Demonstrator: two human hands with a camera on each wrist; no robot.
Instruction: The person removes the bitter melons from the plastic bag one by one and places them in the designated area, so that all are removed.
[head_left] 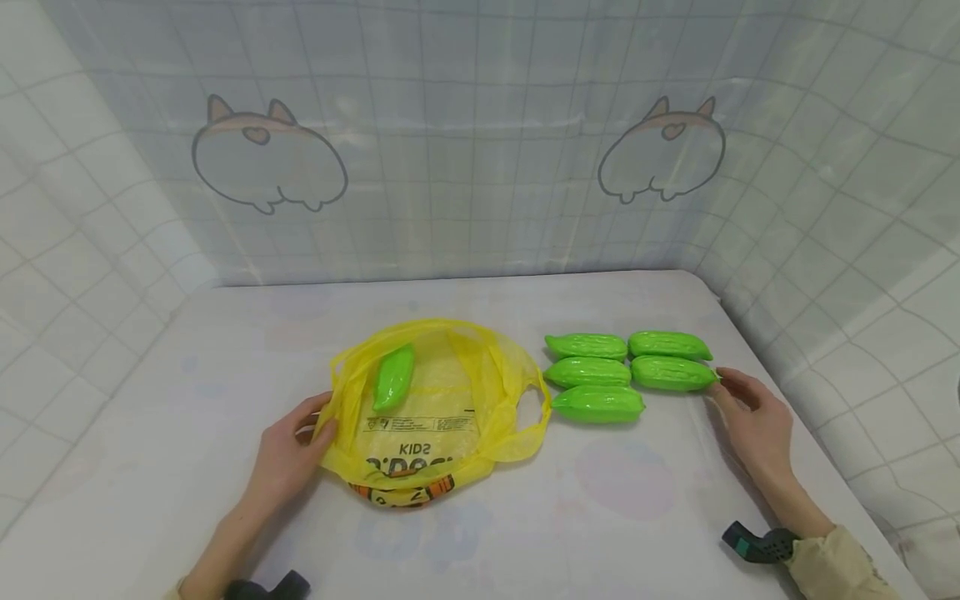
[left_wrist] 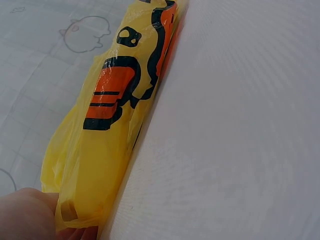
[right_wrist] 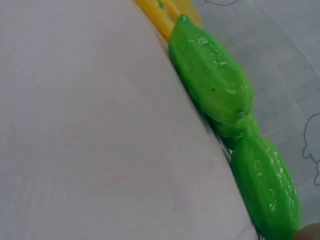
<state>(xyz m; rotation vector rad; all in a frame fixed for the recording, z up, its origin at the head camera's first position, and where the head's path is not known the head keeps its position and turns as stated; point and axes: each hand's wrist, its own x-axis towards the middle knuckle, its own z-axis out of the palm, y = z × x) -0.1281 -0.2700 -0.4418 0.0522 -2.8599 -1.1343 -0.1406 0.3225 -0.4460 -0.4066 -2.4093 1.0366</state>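
Observation:
A yellow plastic bag (head_left: pixel 517 367) with dark print lies on the table, its mouth spread wide. One bright green, ridged bitter melon (head_left: pixel 393 379) is inside it. My left hand (head_left: pixel 288 446) pinches the bag's left rim between thumb and fingers; in the left wrist view, part of that hand (left_wrist: pixel 27 215) shows at the bag's edge. Several more bitter melons (head_left: pixel 600 403) lie in two columns to the right of the bag. At the right end of the lower right bitter melon (head_left: pixel 672 373) are the fingertips of my right hand (head_left: pixel 761 421), with thumb and index finger apart.
The table (head_left: pixel 525 542) has a pale cover with faint prints. A checked curtain (head_left: pixel 472 167) with corgi drawings stands behind it, and similar sheets line both sides. The bag's handle loop (head_left: pixel 534 408) reaches close to the nearest bitter melons.

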